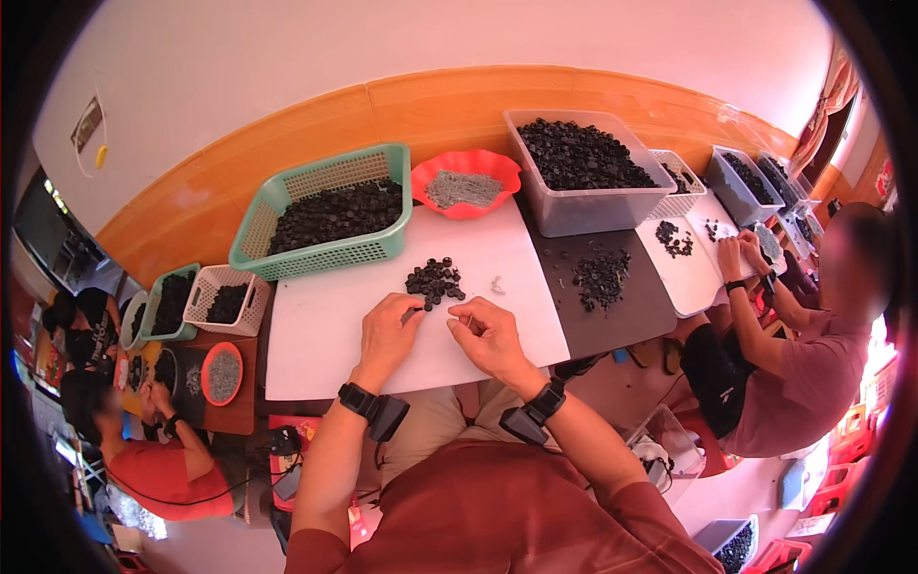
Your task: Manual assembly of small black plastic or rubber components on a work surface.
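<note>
Both my hands are over the white board on the table. My left hand is closed in a pinch, with a small black part at its thumb and fingertip. Close by on the right, my right hand is pinched too; something thin and tiny may be between its fingertips, too small to name. Just beyond the fingertips lies a pile of small round black parts. A red scalloped bowl behind the pile holds many small grey metal pieces.
A green basket of black parts stands back left, a clear plastic bin of them back right. Loose black parts lie on the dark tabletop at right. A person sits at right, another person at left, both handling small parts.
</note>
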Demonstrator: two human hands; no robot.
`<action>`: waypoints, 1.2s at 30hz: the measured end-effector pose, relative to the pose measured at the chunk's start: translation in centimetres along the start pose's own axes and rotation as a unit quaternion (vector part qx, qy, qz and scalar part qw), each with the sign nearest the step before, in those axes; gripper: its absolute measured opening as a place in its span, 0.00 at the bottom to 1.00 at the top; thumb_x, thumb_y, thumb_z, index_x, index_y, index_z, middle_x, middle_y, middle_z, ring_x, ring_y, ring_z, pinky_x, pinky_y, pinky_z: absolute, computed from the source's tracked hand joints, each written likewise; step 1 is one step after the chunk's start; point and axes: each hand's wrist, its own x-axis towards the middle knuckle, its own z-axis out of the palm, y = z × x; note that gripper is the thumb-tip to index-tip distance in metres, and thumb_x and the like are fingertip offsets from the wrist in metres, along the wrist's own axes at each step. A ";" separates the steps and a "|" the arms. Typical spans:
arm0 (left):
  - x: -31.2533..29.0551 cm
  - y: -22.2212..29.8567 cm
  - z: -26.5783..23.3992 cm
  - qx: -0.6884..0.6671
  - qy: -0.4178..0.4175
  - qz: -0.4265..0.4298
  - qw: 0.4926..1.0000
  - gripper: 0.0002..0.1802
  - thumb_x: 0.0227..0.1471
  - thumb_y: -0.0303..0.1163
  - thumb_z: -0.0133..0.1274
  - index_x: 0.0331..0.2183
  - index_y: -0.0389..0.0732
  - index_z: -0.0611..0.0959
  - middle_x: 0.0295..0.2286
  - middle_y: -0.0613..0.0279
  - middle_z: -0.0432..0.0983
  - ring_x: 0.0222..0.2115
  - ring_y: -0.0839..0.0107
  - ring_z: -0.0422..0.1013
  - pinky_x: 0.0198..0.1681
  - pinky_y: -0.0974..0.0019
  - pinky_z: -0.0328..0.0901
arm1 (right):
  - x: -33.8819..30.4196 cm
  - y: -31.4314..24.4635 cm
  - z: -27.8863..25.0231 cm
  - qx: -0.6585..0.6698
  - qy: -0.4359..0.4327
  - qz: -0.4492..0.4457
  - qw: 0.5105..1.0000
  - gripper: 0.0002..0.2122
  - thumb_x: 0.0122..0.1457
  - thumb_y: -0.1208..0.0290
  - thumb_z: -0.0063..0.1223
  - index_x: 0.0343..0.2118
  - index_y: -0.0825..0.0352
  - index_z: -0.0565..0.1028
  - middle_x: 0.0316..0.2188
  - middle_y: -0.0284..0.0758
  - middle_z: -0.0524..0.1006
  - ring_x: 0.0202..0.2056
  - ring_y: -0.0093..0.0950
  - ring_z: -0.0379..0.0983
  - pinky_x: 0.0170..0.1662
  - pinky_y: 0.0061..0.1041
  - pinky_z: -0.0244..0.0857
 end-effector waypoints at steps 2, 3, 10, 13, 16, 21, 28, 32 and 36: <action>-0.2 -0.2 0.0 -0.017 0.020 0.013 1.000 0.08 0.48 0.25 0.61 0.35 0.38 0.84 0.35 0.56 0.80 0.32 0.59 0.77 0.35 0.62 0.72 | 0.2 -0.7 -1.2 -0.059 0.012 -0.013 0.998 0.08 0.55 0.80 0.61 0.38 0.71 0.80 0.27 0.29 0.73 0.21 0.13 0.62 0.24 0.15 0.56; -0.2 -0.4 0.2 -0.030 0.039 0.028 0.998 0.08 0.48 0.23 0.61 0.34 0.38 0.84 0.34 0.57 0.80 0.31 0.60 0.78 0.34 0.64 0.72 | 0.4 -1.0 -2.1 -0.114 0.024 -0.027 0.993 0.08 0.54 0.81 0.61 0.38 0.71 0.79 0.28 0.31 0.74 0.21 0.15 0.64 0.24 0.16 0.59; -0.4 0.0 0.3 -0.048 0.042 0.035 0.997 0.06 0.46 0.20 0.61 0.31 0.37 0.84 0.33 0.58 0.79 0.31 0.63 0.78 0.34 0.65 0.73 | 2.8 -0.7 -7.8 -0.336 -0.045 0.059 0.939 0.09 0.56 0.73 0.57 0.40 0.67 0.79 0.39 0.37 0.78 0.33 0.40 0.78 0.37 0.36 0.70; -0.3 -0.1 0.6 -0.055 0.050 0.048 0.996 0.06 0.45 0.20 0.61 0.31 0.37 0.85 0.33 0.58 0.79 0.31 0.64 0.78 0.33 0.66 0.73 | 3.5 -0.3 -8.3 -0.375 -0.078 0.025 0.924 0.10 0.57 0.74 0.55 0.42 0.66 0.80 0.41 0.38 0.78 0.36 0.42 0.78 0.40 0.38 0.71; -0.4 0.0 0.5 -0.050 0.047 0.059 0.996 0.06 0.45 0.20 0.62 0.31 0.37 0.85 0.33 0.58 0.80 0.30 0.63 0.78 0.33 0.66 0.73 | 4.1 -0.4 -8.3 -0.405 -0.115 0.029 0.906 0.10 0.58 0.74 0.53 0.42 0.65 0.80 0.42 0.37 0.78 0.38 0.43 0.78 0.41 0.39 0.71; -0.5 0.1 0.4 -0.068 0.039 0.056 0.995 0.06 0.45 0.20 0.62 0.31 0.36 0.85 0.33 0.58 0.80 0.30 0.64 0.78 0.33 0.67 0.74 | 4.3 0.0 -8.0 -0.449 -0.139 0.039 0.882 0.10 0.59 0.74 0.52 0.42 0.64 0.80 0.39 0.37 0.79 0.37 0.43 0.78 0.40 0.39 0.72; -0.6 0.2 0.1 -0.086 0.036 0.051 0.994 0.07 0.45 0.19 0.62 0.31 0.36 0.85 0.33 0.58 0.80 0.31 0.65 0.79 0.33 0.68 0.74 | 4.1 0.2 -7.6 -0.451 -0.113 0.025 0.885 0.08 0.58 0.75 0.53 0.40 0.64 0.80 0.36 0.38 0.80 0.34 0.44 0.79 0.39 0.40 0.72; -0.7 0.2 0.0 -0.101 0.022 0.048 0.993 0.07 0.45 0.19 0.62 0.31 0.36 0.85 0.34 0.59 0.80 0.30 0.66 0.79 0.34 0.68 0.74 | 3.9 0.0 -7.6 -0.402 -0.072 0.050 0.911 0.08 0.57 0.75 0.54 0.38 0.65 0.79 0.35 0.39 0.81 0.34 0.43 0.79 0.39 0.39 0.72; -0.9 0.2 -0.1 -0.116 0.015 0.044 0.992 0.06 0.46 0.20 0.62 0.31 0.35 0.85 0.34 0.58 0.80 0.30 0.66 0.79 0.34 0.68 0.74 | 3.7 0.1 -7.7 -0.374 -0.051 0.083 0.922 0.09 0.55 0.75 0.55 0.39 0.66 0.79 0.34 0.40 0.82 0.33 0.41 0.79 0.38 0.37 0.72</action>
